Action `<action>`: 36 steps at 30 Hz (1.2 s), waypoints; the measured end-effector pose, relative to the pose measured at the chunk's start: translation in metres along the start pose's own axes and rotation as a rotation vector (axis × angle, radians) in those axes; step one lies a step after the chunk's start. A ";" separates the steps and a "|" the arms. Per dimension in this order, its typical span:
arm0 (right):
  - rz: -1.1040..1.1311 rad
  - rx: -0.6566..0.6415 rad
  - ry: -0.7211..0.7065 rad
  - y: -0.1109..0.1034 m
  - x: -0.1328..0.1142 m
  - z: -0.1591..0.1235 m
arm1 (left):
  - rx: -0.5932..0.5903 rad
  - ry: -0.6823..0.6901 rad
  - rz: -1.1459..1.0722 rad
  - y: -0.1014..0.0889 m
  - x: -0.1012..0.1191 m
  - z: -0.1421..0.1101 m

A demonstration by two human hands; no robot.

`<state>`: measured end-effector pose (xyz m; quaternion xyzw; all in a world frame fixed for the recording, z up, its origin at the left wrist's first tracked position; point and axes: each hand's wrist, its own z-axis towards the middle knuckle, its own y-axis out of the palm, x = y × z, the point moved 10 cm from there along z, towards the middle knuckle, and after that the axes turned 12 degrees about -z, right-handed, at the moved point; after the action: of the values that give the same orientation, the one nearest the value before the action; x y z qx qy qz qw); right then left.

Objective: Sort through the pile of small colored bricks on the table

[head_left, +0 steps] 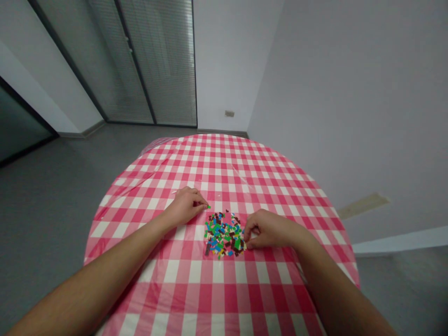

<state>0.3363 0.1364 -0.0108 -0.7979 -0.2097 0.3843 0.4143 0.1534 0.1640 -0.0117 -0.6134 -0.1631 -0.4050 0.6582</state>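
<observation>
A loose pile of tiny plastic bricks (224, 234) in green, blue, brown, cream and black lies on the checked tablecloth. My left hand (185, 206) rests just beyond the pile's upper left, its closed fingertips at a small green brick (209, 206). At the pile's right edge is my right hand (266, 229), with curled fingers touching the pieces. Whether those fingers hold a piece is hidden. A dark upright strip of bricks (208, 249) lies at the pile's lower left.
A pink-and-white gingham cloth (224, 163) covers the round table, whose curved edge runs all around. Grey floor (63, 186) surrounds it. Beyond stand a white wall (350, 93) and glazed doors with blinds (157, 60).
</observation>
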 end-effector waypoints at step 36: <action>-0.259 0.515 0.265 -0.041 0.054 0.013 | 0.048 -0.075 -0.104 -0.004 -0.003 0.001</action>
<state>0.3586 0.2010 -0.0056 -0.6764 -0.1495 0.2617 0.6720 0.1484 0.1661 -0.0108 -0.6029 -0.2288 -0.4116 0.6441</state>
